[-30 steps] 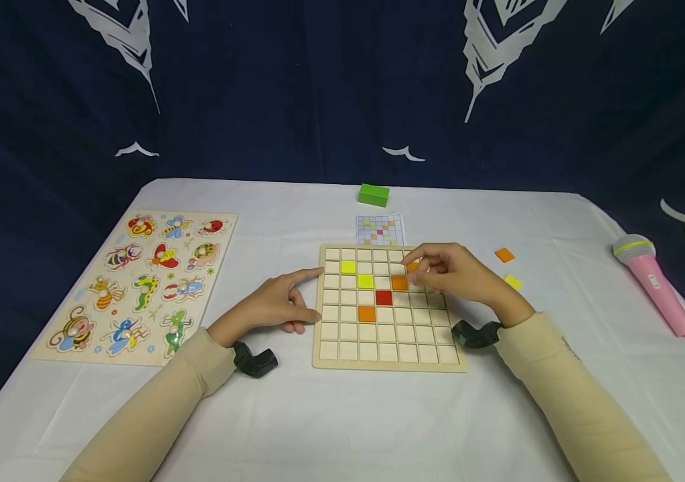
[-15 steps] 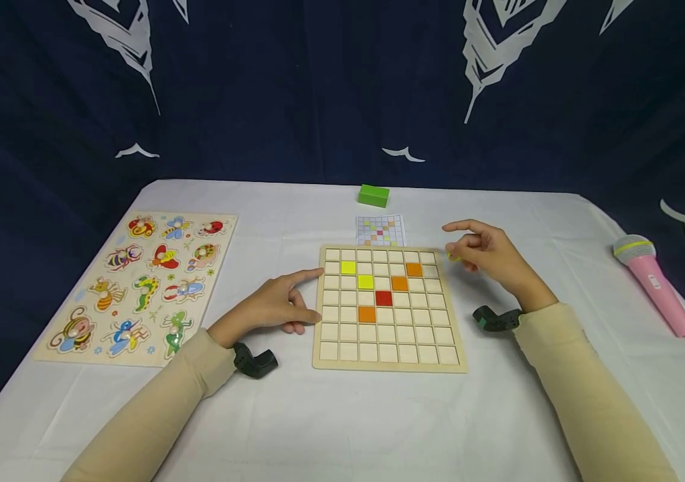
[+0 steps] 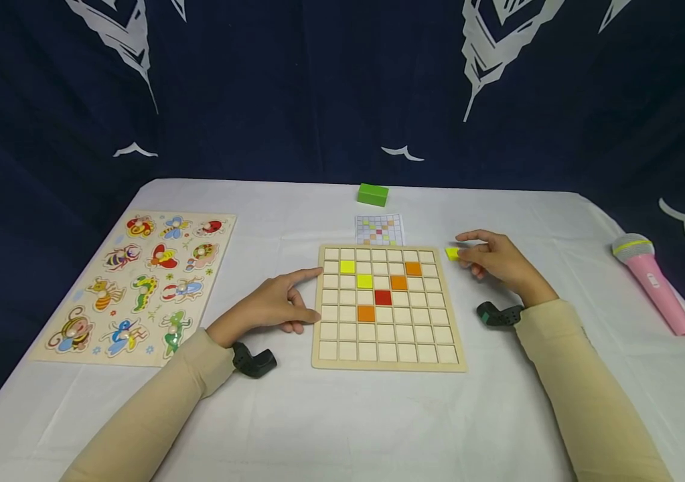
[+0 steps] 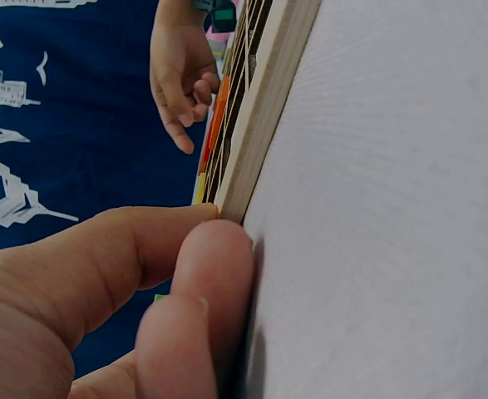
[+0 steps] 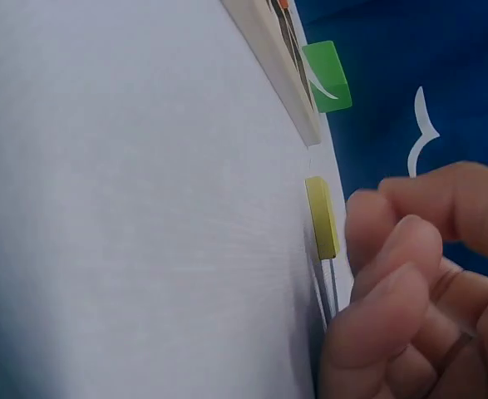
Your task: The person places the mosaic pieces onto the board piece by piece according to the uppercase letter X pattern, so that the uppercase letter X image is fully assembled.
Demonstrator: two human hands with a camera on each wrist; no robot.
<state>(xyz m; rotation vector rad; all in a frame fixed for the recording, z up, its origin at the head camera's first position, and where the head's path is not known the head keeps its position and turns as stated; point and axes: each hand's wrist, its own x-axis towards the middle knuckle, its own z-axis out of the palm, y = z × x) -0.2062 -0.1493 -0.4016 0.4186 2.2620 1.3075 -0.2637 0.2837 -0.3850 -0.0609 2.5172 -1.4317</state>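
Since a second ago, the left hand (image 3: 276, 304) stays resting, fingers relaxed, against the grid board (image 3: 388, 365), while the right hand (image 3: 495, 260) has left it. That grip now touches a yellow tile (image 3: 452, 253) on the table (image 3: 342, 415) beside the board; whether it pinches it, I cannot tell. Six coloured tiles are seated, most cells unfilled.

A staged recording set with children's toys

A table (image 3: 342, 415) is covered by a white cloth and backed by a dark blue printed curtain (image 3: 294, 87); a grid board (image 3: 387, 348), an insect puzzle (image 3: 137, 284) and a pink toy microphone (image 3: 652, 281) are laid out.
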